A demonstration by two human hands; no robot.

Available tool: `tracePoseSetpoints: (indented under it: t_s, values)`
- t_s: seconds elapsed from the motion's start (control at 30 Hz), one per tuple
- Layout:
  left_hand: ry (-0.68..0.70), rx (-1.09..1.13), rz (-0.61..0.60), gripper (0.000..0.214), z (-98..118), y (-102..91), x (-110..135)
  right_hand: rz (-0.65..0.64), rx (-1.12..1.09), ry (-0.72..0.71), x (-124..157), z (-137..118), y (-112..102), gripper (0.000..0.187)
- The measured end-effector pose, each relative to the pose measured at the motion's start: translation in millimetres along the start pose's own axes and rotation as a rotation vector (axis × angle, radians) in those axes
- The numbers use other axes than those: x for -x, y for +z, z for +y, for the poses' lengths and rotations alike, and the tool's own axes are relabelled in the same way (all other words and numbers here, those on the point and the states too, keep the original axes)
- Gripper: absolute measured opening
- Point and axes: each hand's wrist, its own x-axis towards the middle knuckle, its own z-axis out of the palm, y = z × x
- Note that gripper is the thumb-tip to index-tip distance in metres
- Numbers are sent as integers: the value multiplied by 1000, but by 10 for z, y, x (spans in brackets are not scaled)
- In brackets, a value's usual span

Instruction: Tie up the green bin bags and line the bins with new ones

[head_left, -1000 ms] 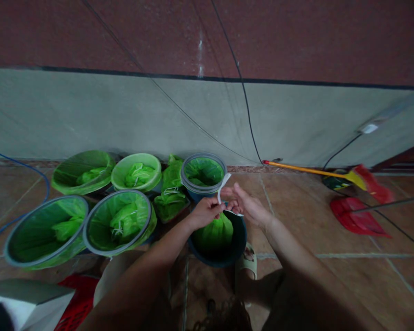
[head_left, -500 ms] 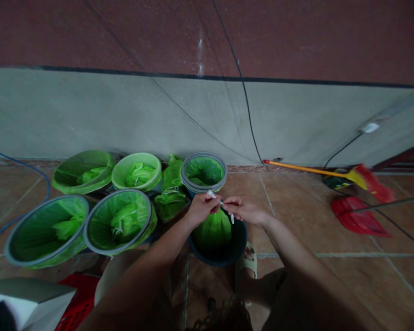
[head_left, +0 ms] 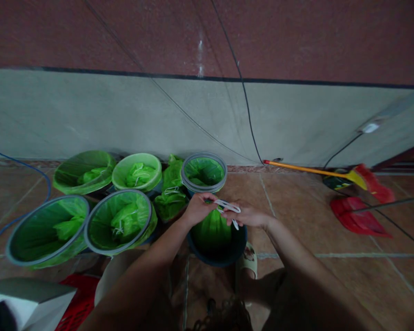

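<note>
Below my hands a green plastic bag (head_left: 212, 233) is gathered at its top inside a dark bin (head_left: 218, 261). A white drawstring (head_left: 229, 205) runs between my hands above the bag, its loop and a loose end sticking out to the right. My left hand (head_left: 199, 208) is closed, pinching the drawstring at its fingertips. My right hand (head_left: 247, 214) also has closed fingers on the drawstring, just right of the left hand. The knot, if there is one, is hidden by my fingers.
To the left stand several lined bins, among them a grey-rimmed bin (head_left: 86, 220) and a light green bin (head_left: 155, 179). Another grey-rimmed bin (head_left: 204, 187) is just behind. A broom (head_left: 307, 169) and red dustpan (head_left: 357, 216) lie right. A red crate (head_left: 76, 303) sits lower left.
My hands have moved slightly apart. The white drawstring now stretches as a loop from the left fingertips over to the right hand. The bag and bins have stayed in place.
</note>
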Motion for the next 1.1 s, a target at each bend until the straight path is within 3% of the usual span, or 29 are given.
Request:
tracePoseSetpoints:
  t_s: [0.3, 0.5, 0.6, 0.73, 0.83, 0.97, 1.1]
  values:
    - [81, -40, 48, 14, 13, 82, 26, 334, -77, -72, -152, 66, 12, 35]
    - [134, -150, 125, 10, 0, 105, 41, 217, -207, -64, -140, -29, 127, 39]
    - [138, -155, 90, 7, 21, 73, 32, 217, -240, -47, -130, -59, 152, 40]
    - [28, -90, 7, 11, 32, 43, 22, 250, -239, -11, -147, -24, 111, 38]
    - [-57, -3, -1, 13, -4, 58, 27, 313, -136, 23, -162, 31, 51, 30]
    - [-126, 1, 39, 9, -116, 87, 21, 401, 183, 83, -147, 67, -19, 18]
    - [-185, -61, 49, 9, -229, 94, -3, 389, 337, 182, -122, 53, -38, 15]
